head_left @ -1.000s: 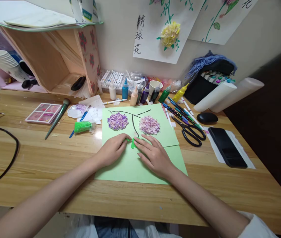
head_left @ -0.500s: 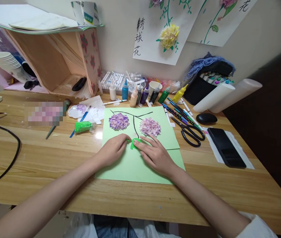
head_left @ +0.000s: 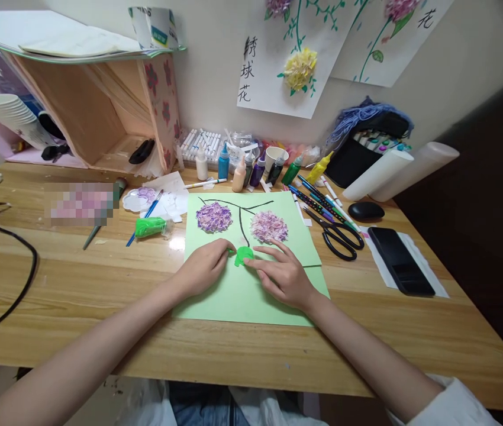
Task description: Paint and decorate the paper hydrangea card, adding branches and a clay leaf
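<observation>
A light green sheet (head_left: 251,302) lies on the desk, with a purple flower (head_left: 214,217) and a pinker flower (head_left: 269,227) joined by dark stem lines. At the lower end of the stem sits a bright green clay piece (head_left: 245,255). My left hand (head_left: 207,266) rests on the sheet to its left, fingers curled together with a bit of green at the fingertips. From the right, my right hand (head_left: 284,275) touches the clay with a fingertip, its fingers spread. A wrapped green clay lump (head_left: 150,226) lies left of the sheet.
Paint bottles (head_left: 258,170) stand behind the sheet. Black scissors (head_left: 340,239), pens (head_left: 322,204), a mouse (head_left: 366,210) and a phone (head_left: 401,261) lie to the right. A brush (head_left: 154,204) and a black cable (head_left: 34,260) are on the left.
My right hand has lifted slightly and shifted right, its fingers more spread, showing more of the green clay. My left hand has hardly moved. The view has shifted slightly.
</observation>
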Tool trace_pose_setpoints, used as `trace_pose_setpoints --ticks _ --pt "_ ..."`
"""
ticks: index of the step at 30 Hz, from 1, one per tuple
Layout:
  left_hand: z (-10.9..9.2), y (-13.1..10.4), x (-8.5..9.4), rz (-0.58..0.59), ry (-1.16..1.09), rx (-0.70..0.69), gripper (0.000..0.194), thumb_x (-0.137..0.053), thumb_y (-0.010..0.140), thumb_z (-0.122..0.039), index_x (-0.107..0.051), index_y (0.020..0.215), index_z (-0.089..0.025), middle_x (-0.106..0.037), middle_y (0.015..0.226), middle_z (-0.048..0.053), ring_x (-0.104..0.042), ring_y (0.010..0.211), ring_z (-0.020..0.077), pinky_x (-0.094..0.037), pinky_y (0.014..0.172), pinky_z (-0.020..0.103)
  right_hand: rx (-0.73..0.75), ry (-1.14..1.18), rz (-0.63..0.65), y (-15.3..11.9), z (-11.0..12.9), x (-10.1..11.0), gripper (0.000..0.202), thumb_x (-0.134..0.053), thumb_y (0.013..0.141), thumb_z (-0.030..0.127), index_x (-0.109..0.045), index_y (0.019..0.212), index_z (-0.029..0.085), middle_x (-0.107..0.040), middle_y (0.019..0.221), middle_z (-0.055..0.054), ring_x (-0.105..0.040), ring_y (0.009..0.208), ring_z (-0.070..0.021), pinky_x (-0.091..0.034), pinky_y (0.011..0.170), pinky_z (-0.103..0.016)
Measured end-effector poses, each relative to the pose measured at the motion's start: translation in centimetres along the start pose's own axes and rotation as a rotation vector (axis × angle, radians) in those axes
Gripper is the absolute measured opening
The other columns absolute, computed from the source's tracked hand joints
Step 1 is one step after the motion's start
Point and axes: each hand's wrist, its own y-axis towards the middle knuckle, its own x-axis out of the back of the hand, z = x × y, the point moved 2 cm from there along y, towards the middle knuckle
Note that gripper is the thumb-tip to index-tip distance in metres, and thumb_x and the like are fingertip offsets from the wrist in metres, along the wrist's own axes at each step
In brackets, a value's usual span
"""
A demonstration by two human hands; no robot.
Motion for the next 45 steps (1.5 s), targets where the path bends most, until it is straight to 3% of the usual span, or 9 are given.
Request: trace_pose_setpoints --ticks 4,10,15,20,26,29,32,38,45 --pt "-0.03 -0.02 0.08 -0.002 -0.005 -0.005 0.026 -0.031 0.092 -0.020 -0.055 0.103 -0.018 -0.065 0.099 0.006 -0.060 0.090 0.0205 -0.046 0.079 0.033 -0.025 -0.002 -0.023 0.05 0.06 0.05 0.028 -0.048 0.086 0.012 -0.067 0.103 0.023 -0.075 0.087 0.000 -0.066 0.095 -0.0201 -0.039 0.101 -0.047" --pt "-0.11 -0.06 0.12 0.001 0.003 -0.002 0.027 -0.031 0.092 -0.021 -0.055 0.104 -0.018 -0.065 0.099 0.006 -0.060 0.091 0.0209 -0.046 0.079 0.033 -0.007 -0.040 -0.047 0.01 0.12 0.26 0.033 -0.043 0.086 0.011 -0.062 0.112 0.017 -0.073 0.098 -0.004 -0.063 0.104 -0.0215 -0.041 0.099 -0.045" --pt "-0.08 -0.02 0.03 0.003 0.004 0.005 0.027 -0.031 0.092 -0.021 -0.055 0.104 -0.019 -0.065 0.099 0.006 -0.060 0.091 0.0209 -0.046 0.079 0.033 -0.080 -0.017 -0.024 0.02 -0.10 0.21 0.030 -0.040 0.088 0.013 -0.065 0.103 0.020 -0.073 0.085 -0.001 -0.064 0.091 -0.0201 -0.039 0.100 -0.047" --pt "0.04 -0.04 -0.03 0.001 -0.006 -0.002 0.026 -0.031 0.092 -0.021 -0.054 0.104 -0.019 -0.064 0.100 0.006 -0.060 0.092 0.0204 -0.046 0.080 0.033 -0.099 -0.033 -0.003 -0.02 0.05 0.08 0.034 -0.039 0.089 0.013 -0.059 0.116 0.019 -0.073 0.097 -0.004 -0.062 0.100 -0.0211 -0.039 0.101 -0.047" --pt "0.06 -0.08 -0.04 -0.010 -0.012 -0.005 0.026 -0.032 0.092 -0.021 -0.055 0.103 -0.018 -0.065 0.098 0.006 -0.060 0.091 0.0204 -0.046 0.079 0.032 -0.116 -0.032 -0.019 -0.16 0.01 -0.16 0.031 -0.040 0.088 0.012 -0.061 0.111 0.019 -0.073 0.081 -0.002 -0.063 0.090 -0.0200 -0.037 0.103 -0.050" --pt "0.12 -0.09 -0.06 -0.012 -0.010 -0.011 0.026 -0.031 0.092 -0.021 -0.054 0.103 -0.019 -0.065 0.098 0.006 -0.060 0.091 0.0203 -0.046 0.079 0.033 -0.087 -0.027 -0.018 -0.19 0.04 0.05 0.037 -0.041 0.087 0.012 -0.056 0.120 0.019 -0.072 0.099 -0.004 -0.060 0.099 -0.0206 -0.038 0.102 -0.047" --pt "0.13 -0.09 -0.08 -0.012 -0.008 -0.010 0.026 -0.031 0.092 -0.022 -0.054 0.103 -0.019 -0.065 0.098 0.006 -0.060 0.089 0.0200 -0.046 0.079 0.033 -0.002 -0.012 0.100 0.00 0.34 0.01 0.043 -0.042 0.087 0.016 -0.048 0.129 0.019 -0.067 0.116 -0.007 -0.056 0.110 -0.0212 -0.037 0.105 -0.047" --pt "-0.11 -0.03 0.05 -0.005 0.001 -0.001 0.027 -0.030 0.093 -0.022 -0.054 0.104 -0.019 -0.065 0.098 0.006 -0.060 0.089 0.0201 -0.046 0.080 0.033 -0.006 -0.011 0.249 0.37 0.55 -0.36 0.036 -0.045 0.089 0.023 -0.052 0.124 0.021 -0.067 0.117 -0.006 -0.053 0.116 -0.0230 -0.032 0.108 -0.052" --pt "-0.07 -0.03 0.07 -0.006 -0.011 0.007 0.027 -0.030 0.094 -0.023 -0.053 0.106 -0.018 -0.065 0.101 0.006 -0.060 0.091 0.0204 -0.046 0.081 0.033 -0.026 0.006 0.257 0.47 0.51 -0.20 0.038 -0.046 0.089 0.026 -0.049 0.126 0.018 -0.061 0.126 -0.008 -0.048 0.122 -0.0233 -0.029 0.110 -0.050"
